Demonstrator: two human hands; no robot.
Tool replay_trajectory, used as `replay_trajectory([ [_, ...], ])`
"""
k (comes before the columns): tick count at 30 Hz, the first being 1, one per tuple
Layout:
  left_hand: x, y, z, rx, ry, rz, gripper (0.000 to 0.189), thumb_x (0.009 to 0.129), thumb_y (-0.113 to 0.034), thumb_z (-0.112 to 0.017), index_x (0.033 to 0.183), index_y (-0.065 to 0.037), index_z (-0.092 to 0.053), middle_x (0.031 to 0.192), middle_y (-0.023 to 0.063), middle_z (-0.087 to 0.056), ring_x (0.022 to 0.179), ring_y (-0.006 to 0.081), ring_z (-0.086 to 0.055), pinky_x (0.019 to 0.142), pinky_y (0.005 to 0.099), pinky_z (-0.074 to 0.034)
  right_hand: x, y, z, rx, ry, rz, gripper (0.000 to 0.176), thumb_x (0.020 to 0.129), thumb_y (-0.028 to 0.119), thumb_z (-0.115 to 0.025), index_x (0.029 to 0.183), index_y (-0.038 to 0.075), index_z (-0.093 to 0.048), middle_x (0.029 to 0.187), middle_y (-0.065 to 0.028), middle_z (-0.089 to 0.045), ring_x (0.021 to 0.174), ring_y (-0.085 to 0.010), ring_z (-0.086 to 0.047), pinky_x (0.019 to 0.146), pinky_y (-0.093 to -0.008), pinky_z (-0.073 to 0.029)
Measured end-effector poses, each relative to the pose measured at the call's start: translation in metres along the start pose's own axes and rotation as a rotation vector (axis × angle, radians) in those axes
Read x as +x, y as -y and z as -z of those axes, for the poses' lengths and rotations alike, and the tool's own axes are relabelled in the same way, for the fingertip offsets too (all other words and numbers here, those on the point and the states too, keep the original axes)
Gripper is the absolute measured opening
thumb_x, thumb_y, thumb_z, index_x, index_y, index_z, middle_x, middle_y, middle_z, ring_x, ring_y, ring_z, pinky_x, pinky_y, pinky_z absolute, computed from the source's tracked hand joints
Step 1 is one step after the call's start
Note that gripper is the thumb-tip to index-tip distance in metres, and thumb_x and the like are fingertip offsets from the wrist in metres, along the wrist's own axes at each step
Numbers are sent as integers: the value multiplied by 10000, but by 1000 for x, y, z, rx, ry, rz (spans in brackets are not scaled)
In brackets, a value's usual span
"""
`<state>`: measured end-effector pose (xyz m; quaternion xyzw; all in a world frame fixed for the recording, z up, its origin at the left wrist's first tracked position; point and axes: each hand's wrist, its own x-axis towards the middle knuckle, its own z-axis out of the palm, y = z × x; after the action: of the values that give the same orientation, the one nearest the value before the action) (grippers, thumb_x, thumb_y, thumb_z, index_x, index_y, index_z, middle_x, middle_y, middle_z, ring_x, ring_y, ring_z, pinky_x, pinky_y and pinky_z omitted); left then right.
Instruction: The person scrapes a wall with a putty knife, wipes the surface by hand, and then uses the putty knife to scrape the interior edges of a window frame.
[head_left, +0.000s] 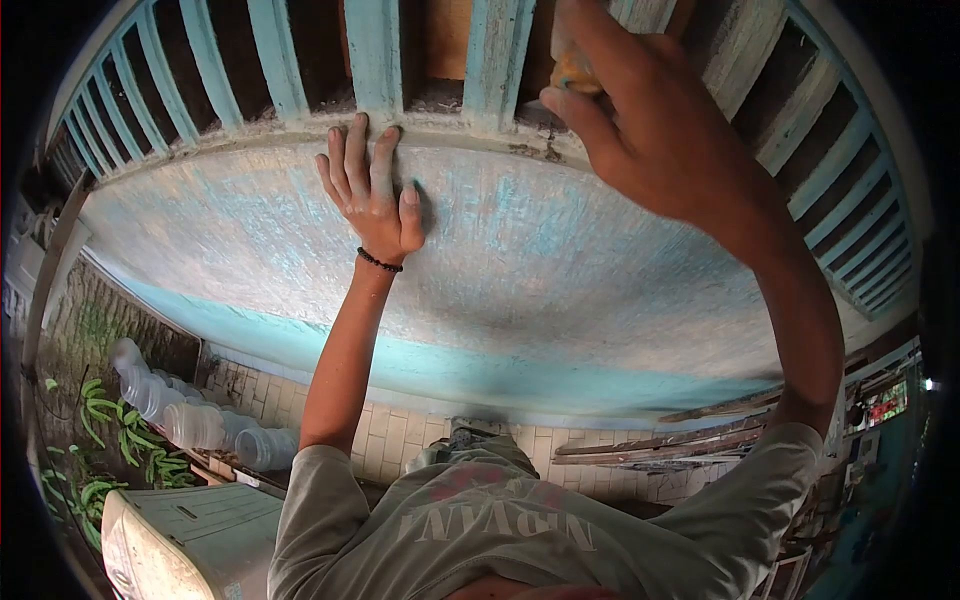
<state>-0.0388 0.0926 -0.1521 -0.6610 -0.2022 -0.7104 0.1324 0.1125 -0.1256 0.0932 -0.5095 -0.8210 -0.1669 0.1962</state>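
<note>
My left hand (372, 195) lies with spread fingers on the worn, patchy blue-and-grey wall (500, 240), its fingertips at the ledge below the slats. A dark beaded bracelet (379, 261) circles that wrist. Up at the top right, my right hand (650, 120) grips a small orange-brown object (575, 72), mostly covered by the fingers, beside a slat. Turquoise wooden slats (375, 60) with flaking paint stand in a row above the wall, with dark gaps between them.
Clear plastic jars (195, 425) stand at the lower left near green plants (95, 410) and a pale box-like object (190, 540). Long wooden strips (660, 445) lie at the lower right on the tiled floor (395, 440).
</note>
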Motion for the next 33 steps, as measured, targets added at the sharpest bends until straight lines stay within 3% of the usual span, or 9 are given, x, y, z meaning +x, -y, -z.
replay_trajectory([
  [8,1,-2,1,-1,-4,3,631,1007,-476,-371,1451,-115,-636,1604,184,-500,1569,408,-306,1276,627,-135,6,-6,21,-92,-147,133,265,932,13,-680,1031,9,-434,654,-93,-404,489,-204,-523,504,-380,-393],
  [19,-1,-3,-1,-11,-15,-3,642,1027,-497,-359,1455,-103,-631,1606,187,-498,1569,408,-305,1275,619,-138,6,-12,1,115,-84,94,263,957,-26,-649,1036,21,-403,645,-116,-439,498,-204,-486,505,-386,-364],
  [23,0,-3,-1,0,-13,2,643,1031,-497,-355,1460,-103,-627,1605,189,-498,1569,410,-303,1272,625,-138,-4,21,20,98,-49,52,243,968,-12,-638,1027,20,-404,623,-110,-418,480,-205,-476,495,-388,-357],
  [28,1,-4,0,-26,-8,16,648,1037,-497,-330,1441,-102,-648,1618,184,-487,1579,408,-281,1286,598,-86,-1,15,25,-39,-123,98,217,973,-2,-623,1057,-3,-423,625,-119,-469,487,-234,-538,487,-397,-374],
  [33,0,-3,-1,-17,-5,5,648,1032,-501,-338,1447,-105,-641,1616,182,-489,1575,408,-290,1283,603,-103,1,-3,-3,92,-67,97,211,973,-11,-611,1074,-18,-426,622,-124,-486,478,-250,-567,468,-404,-392],
])
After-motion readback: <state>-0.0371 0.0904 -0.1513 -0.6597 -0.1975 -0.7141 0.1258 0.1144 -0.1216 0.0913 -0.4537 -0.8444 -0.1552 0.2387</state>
